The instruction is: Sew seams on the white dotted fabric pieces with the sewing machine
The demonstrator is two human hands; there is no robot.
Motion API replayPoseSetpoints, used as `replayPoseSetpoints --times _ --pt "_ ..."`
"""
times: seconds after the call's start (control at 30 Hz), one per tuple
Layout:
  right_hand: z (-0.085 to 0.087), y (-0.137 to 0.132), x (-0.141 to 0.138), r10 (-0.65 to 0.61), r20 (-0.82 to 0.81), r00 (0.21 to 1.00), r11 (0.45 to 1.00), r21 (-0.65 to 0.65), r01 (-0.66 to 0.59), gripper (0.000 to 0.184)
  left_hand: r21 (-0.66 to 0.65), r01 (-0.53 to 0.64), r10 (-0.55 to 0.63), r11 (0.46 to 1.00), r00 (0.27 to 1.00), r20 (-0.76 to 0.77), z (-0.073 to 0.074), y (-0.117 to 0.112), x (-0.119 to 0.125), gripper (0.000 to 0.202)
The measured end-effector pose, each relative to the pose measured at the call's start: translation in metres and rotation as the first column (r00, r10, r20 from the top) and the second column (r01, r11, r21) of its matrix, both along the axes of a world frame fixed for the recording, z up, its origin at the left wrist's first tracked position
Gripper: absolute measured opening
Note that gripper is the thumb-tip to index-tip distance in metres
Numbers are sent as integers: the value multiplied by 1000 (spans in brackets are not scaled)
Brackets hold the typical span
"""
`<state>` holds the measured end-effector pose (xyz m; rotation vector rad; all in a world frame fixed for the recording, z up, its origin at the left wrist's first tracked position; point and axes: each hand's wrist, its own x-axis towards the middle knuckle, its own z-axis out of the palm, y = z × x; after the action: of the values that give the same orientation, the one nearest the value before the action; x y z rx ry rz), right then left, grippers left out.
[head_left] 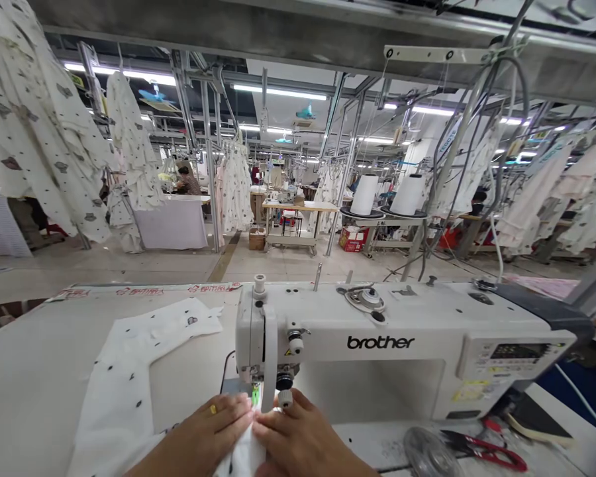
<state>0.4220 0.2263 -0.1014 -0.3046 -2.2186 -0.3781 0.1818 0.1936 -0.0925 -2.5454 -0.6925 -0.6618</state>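
Observation:
A white Brother sewing machine (377, 344) stands on the table in front of me. White fabric with small dark prints (124, 384) lies flat to its left and runs under the needle area (255, 391). My left hand (203, 434) presses flat on the fabric just left of the presser foot, a ring on one finger. Just right of the foot, my right hand (302, 437) presses on the same fabric, fingertips nearly touching the left hand's. Both hands hold the cloth down rather than grip it.
Red-handled snips (481, 450) and a clear disc (427, 454) lie on the table at the right. Two white thread cones (365, 194) stand behind the machine. Printed garments (40, 119) hang on overhead rails. A person (186, 180) sits at a far table.

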Motion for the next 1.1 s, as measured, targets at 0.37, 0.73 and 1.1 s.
replayPoseSetpoints --times 0.37,0.73,1.1 --pt "5 0 -4 -9 -86 996 998 58 14 54 57 -30 29 998 1000 11 9 -1 3 58" --pt "10 0 0 -3 -51 999 995 97 8 45 -14 -87 85 996 990 -113 6 -1 -4 52" --pt "9 -5 9 -26 131 991 995 -90 38 35 56 -33 38 998 995 -89 23 -3 3 49"
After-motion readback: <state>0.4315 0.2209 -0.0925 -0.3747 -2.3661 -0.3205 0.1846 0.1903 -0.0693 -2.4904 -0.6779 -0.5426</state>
